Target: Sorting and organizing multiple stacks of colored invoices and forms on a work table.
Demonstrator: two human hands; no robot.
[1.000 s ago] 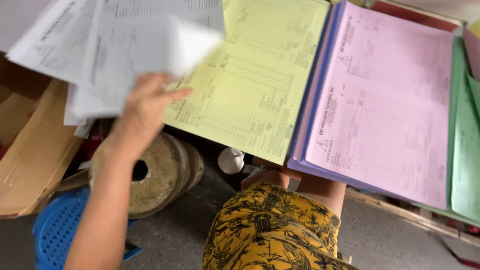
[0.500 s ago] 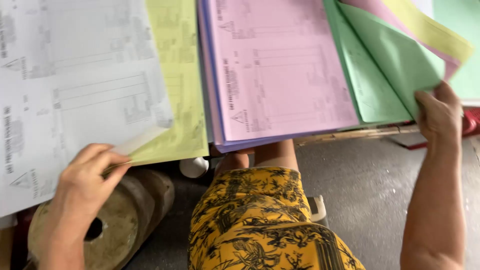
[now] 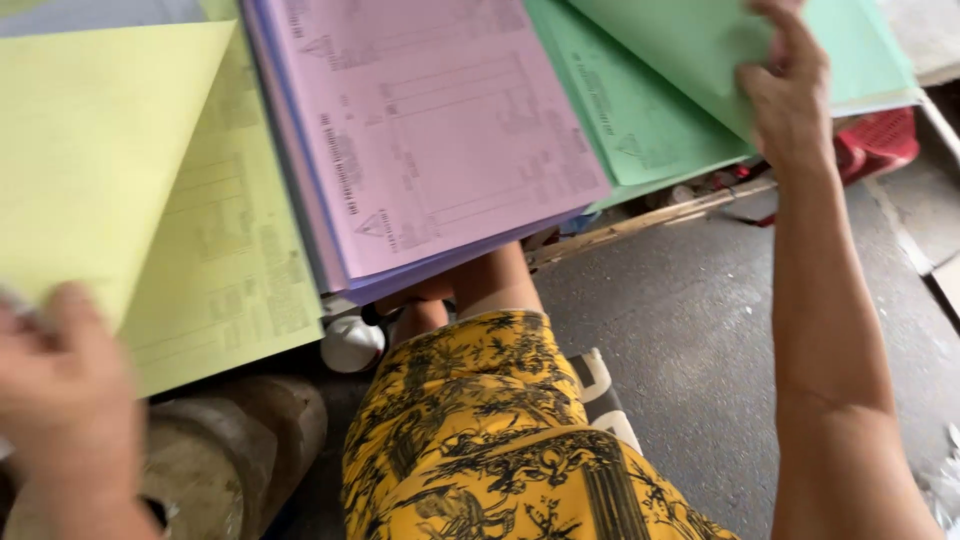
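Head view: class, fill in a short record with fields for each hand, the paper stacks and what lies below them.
left hand: blurred, at the lower corner of a lifted yellow sheet
right hand: lifting a green sheet by its edge
middle stack: pink forms, flat, over a violet edge
below: yellow patterned garment, grey floor

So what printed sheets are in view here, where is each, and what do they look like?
Yellow sheets: left, printed forms, top one lifted by the left hand.
Pink stack: middle, rectangular, faint printed table.
Green sheets: right, top one raised by the right hand.
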